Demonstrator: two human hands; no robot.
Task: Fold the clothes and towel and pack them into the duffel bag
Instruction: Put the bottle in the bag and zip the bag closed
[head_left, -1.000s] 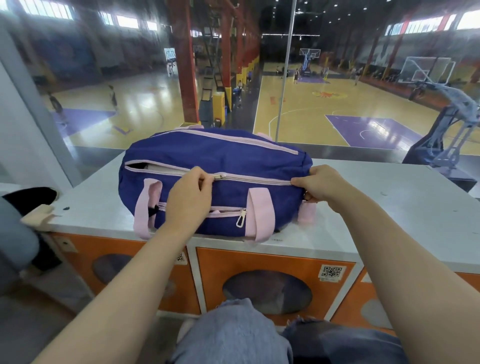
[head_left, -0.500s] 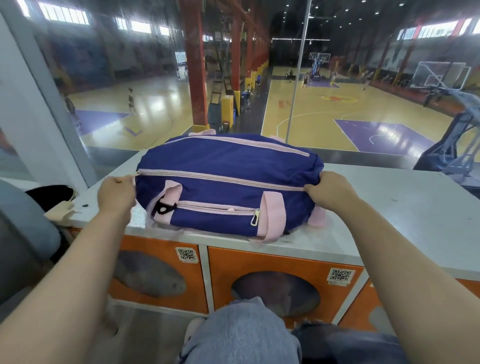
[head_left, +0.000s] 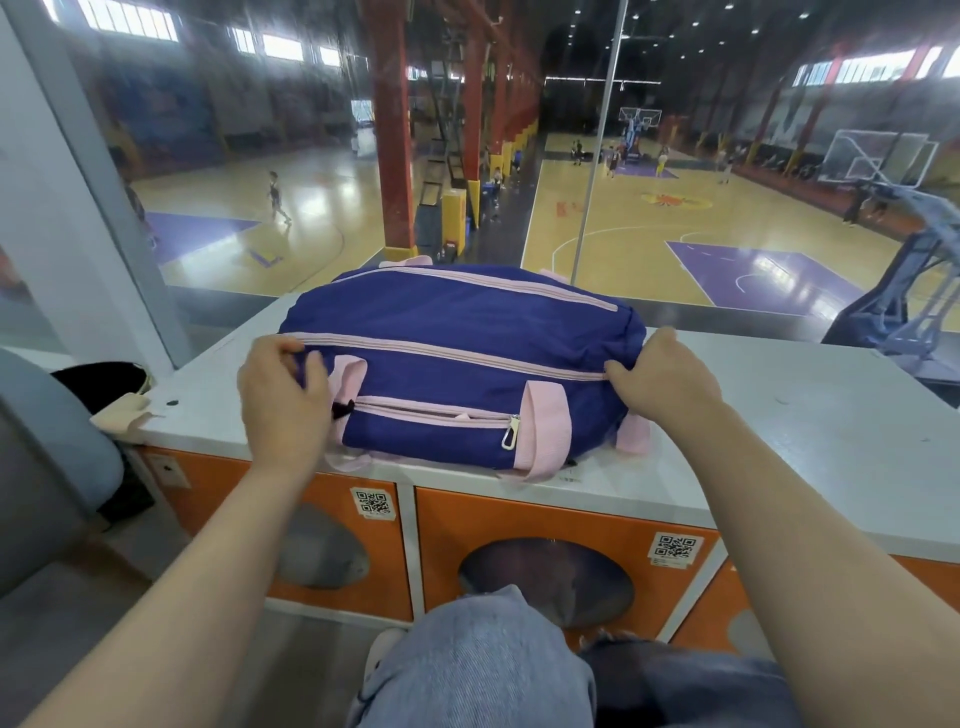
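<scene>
A navy duffel bag (head_left: 457, 322) with pink zippers and pink straps lies on the white counter (head_left: 810, 415), bulging and zipped shut along its main zipper. My left hand (head_left: 283, 395) is at the bag's left end, fingers curled round the fabric by the zipper's end. My right hand (head_left: 662, 371) pinches the bag's right end at the other end of the zipper. No loose clothes or towel are in view.
The counter tops orange lockers (head_left: 545, 571) with QR stickers. A glass wall behind the bag overlooks basketball courts. A beige cloth (head_left: 122, 415) and a dark object (head_left: 98, 376) lie at the counter's left edge. My knees (head_left: 483, 665) are below.
My left hand pulled the zipper from mid-bag to the left end, closing the bag, and now holds that end. The right hand kept hold of the right end.
</scene>
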